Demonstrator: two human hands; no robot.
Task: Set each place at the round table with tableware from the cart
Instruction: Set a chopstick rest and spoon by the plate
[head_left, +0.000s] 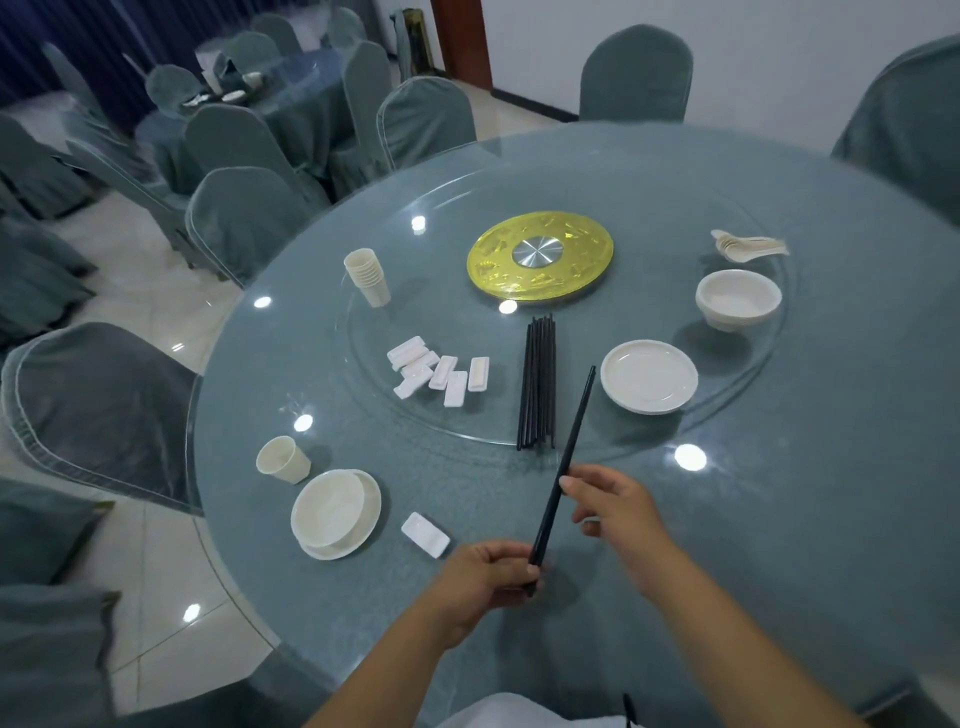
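Two black chopsticks (563, 473) slant above the round table (779, 519), tips pointing away toward the plate (649, 383). The left hand (485, 579) pinches their near ends; the right hand (613, 506) steadies the middle with thumb and curled fingers.

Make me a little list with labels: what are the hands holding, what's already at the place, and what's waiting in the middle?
left hand: grips the lower end of the black chopsticks
right hand: pinches the chopsticks higher up
place set so far: cup, bowl on a plate, chopstick rest
on the glass turntable: stacked cups, pile of rests, chopstick bundle, plates, bowls, spoons
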